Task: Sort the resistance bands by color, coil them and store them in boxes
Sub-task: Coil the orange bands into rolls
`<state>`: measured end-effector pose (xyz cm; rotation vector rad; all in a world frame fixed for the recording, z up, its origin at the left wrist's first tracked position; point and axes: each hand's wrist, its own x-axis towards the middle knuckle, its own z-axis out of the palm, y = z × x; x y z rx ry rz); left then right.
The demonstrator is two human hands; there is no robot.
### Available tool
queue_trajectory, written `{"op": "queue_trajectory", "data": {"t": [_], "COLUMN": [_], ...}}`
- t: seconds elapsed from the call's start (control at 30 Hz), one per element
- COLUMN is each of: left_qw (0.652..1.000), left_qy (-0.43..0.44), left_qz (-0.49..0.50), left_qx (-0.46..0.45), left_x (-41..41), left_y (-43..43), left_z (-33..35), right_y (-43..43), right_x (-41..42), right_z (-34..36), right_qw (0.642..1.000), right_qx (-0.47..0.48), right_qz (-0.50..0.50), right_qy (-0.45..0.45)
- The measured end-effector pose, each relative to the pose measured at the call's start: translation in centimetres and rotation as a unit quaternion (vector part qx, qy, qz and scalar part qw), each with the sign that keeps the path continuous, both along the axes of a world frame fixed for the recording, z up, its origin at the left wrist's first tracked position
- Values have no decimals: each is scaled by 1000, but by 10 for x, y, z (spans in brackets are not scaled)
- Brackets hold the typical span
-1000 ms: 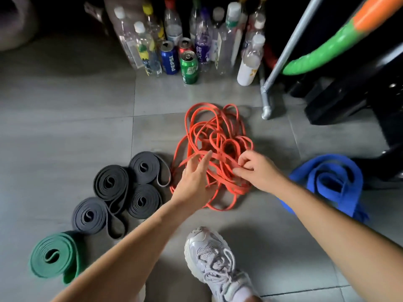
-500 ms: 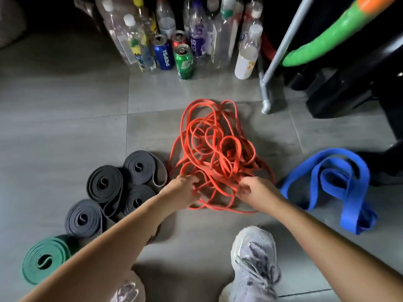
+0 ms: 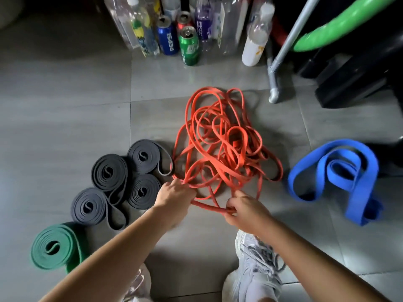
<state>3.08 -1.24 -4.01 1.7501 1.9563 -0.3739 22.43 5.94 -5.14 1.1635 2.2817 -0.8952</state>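
Observation:
A tangled heap of thin orange bands [image 3: 220, 140] lies on the grey tiled floor in the middle. My left hand [image 3: 174, 196] grips strands at the heap's near left edge. My right hand [image 3: 244, 210] grips strands at its near right edge, and a length of orange band runs taut between the two hands. Left of the heap lie several coiled dark grey bands [image 3: 109, 173]. A coiled green band [image 3: 54, 247] sits at the near left. A wide blue band [image 3: 340, 173] lies loosely folded on the right. No box is in view.
Plastic bottles and drink cans [image 3: 188, 45] stand in a row at the back. A grey metal pole [image 3: 285, 46] leans at the back right beside black equipment [image 3: 353, 83] and a green tube [image 3: 340, 27]. My white sneakers [image 3: 255, 267] are at the bottom.
Both hands drew back from the middle of the orange heap to its near edge and closed on strands. The left hand went from spread fingers to a grip. The view shifted closer.

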Motion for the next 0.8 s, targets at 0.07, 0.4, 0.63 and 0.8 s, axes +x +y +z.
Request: {"op": "queue_trajectory", "data": {"t": [0.07,0.4,0.63,0.8], "left_qw": [988,766,585,626], "left_qy": [-121,-536,-632,-604], "left_qz": [98,201,304,288], "left_qx": [23,292,409,401], "left_x": [1,52,39,55], "left_y": [-5,12,-2,-31], "left_z": [32,278,399,423], "right_y": [4,6,9,2], "right_x": [7,-5,64,57], "right_z": [21,180,229,283], "right_qw": [1000,960,943,915], "right_qx": [17,-10,85,9], "right_qz": [-4,-109,-222,-232], "right_qy": [18,259,231,329]}}
